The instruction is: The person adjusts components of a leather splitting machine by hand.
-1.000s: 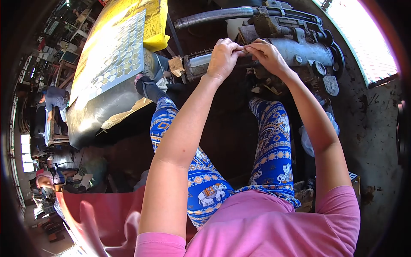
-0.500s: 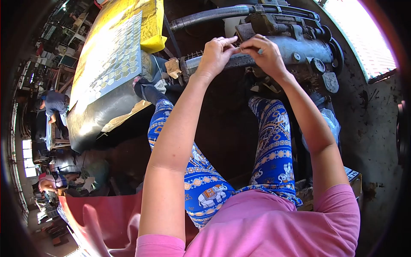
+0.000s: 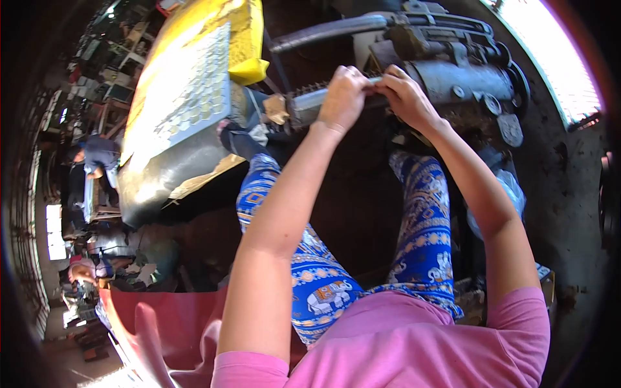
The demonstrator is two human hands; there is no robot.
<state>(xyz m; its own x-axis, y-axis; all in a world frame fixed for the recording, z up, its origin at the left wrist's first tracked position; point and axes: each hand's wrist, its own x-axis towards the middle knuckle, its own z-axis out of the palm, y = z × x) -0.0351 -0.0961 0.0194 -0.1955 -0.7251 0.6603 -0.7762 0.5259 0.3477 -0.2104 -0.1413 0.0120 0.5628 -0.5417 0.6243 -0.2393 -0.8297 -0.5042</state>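
My left hand (image 3: 345,98) and my right hand (image 3: 406,96) meet fingertip to fingertip over the grey metal machine (image 3: 456,81). The fingers of both hands are pinched together, and whatever is between them is too small and blurred to make out. Beneath and left of my left hand runs the machine's long metal arm (image 3: 306,107), with a row of small spikes along its upper edge. A torn brown piece (image 3: 277,108) sits at the arm's left end.
Left of the machine, a yellow cover (image 3: 247,39) drapes a bulky form, with a sheet of pale cut shapes (image 3: 194,90) on it. Red material (image 3: 162,323) lies at lower left. A clear plastic bag (image 3: 511,194) is at right. Two people (image 3: 102,158) are at far left.
The view has shifted, so the surroundings appear farther right. My hands stay together over the machine; my left fingers are now curled in more closely.
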